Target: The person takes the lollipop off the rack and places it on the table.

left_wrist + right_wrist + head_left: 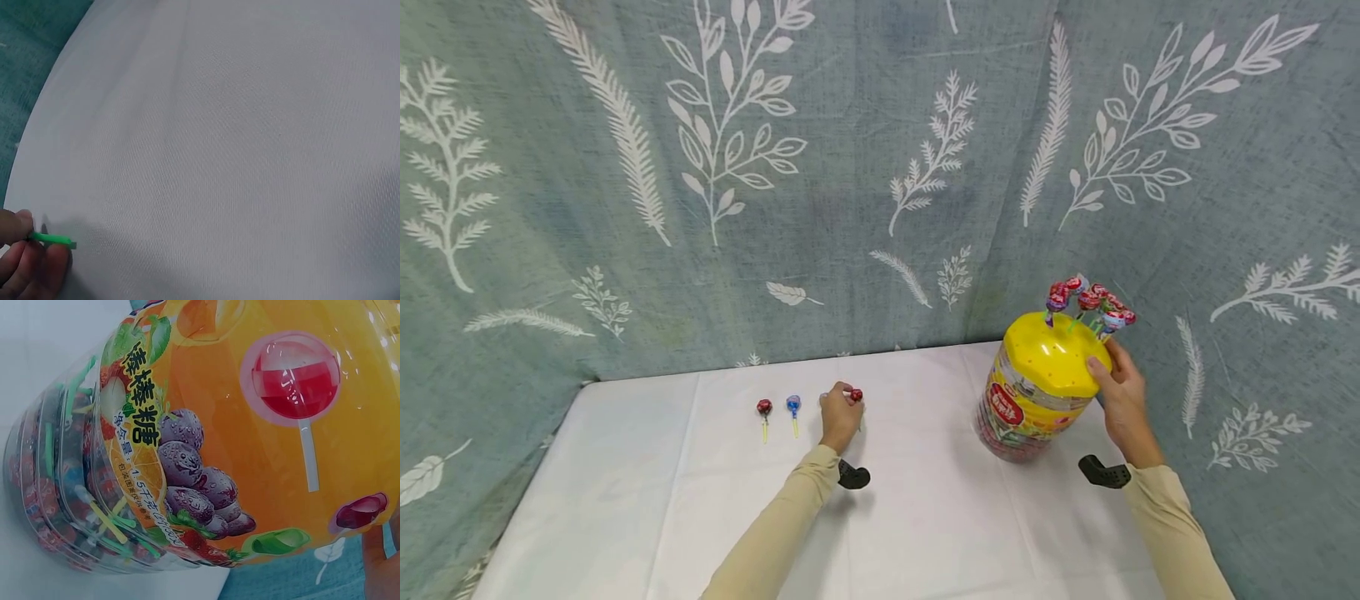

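My left hand [840, 419] is low over the white table, pinching a lollipop [856, 395] with a red wrapped head. Its green stick [56, 239] pokes out from between the thumb and fingertips in the left wrist view. To the right, my right hand [1123, 400] grips the yellow lid [1051, 354] of a big clear lollipop jar [1026, 417], thumb on top and fingers round the far side. The jar leans toward the right hand. Several lollipops [1090, 298] stand upright in the lid's holes. Through the jar's wall, many wrapped lollipops [47, 487] show below the printed label [219, 444].
Left of my left hand lie a dark red lollipop [764, 407] and a blue lollipop [793, 405], sticks pointing toward me. The white-covered table [917, 517] meets a green leaf-patterned curtain [850, 208] at its back edge.
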Available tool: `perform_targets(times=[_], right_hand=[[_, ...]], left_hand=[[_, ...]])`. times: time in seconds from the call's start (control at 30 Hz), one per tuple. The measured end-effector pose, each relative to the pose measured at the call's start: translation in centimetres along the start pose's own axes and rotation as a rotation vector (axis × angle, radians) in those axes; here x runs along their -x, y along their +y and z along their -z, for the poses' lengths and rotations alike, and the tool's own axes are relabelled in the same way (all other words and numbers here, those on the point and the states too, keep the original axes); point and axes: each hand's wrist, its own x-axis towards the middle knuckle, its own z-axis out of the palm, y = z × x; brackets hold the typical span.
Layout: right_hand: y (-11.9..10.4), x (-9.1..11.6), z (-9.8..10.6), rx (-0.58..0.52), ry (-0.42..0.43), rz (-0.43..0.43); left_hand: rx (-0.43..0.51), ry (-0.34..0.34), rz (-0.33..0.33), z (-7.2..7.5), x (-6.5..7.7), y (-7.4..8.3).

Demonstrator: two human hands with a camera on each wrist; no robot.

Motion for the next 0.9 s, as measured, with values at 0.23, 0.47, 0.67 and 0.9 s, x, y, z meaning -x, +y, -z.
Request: perform_targets(times=[0.23, 0.47, 0.67, 0.9], right_hand=[[-0.1, -0.2, -0.3, -0.004, -0.003, -0.011], [-0.2, -0.3, -0.3, -0.021, -0.007, -0.017], [-0.2, -0.3, -0.3, -0.013, -0.006, -0.004], [-0.2, 0.0, -0.2, -0.016, -0.006, -0.001]], left_hand=[[-0.051, 0.013, -0.067, 1.1, -0.2, 0.8], [-0.017, 0.010, -0.102, 1.8, -0.9, 2.0], [0.035, -0.031, -0.123, 1.9, -0.8, 3.5], [0.130, -0.081, -0.174, 1.7, -0.6, 6.0]])
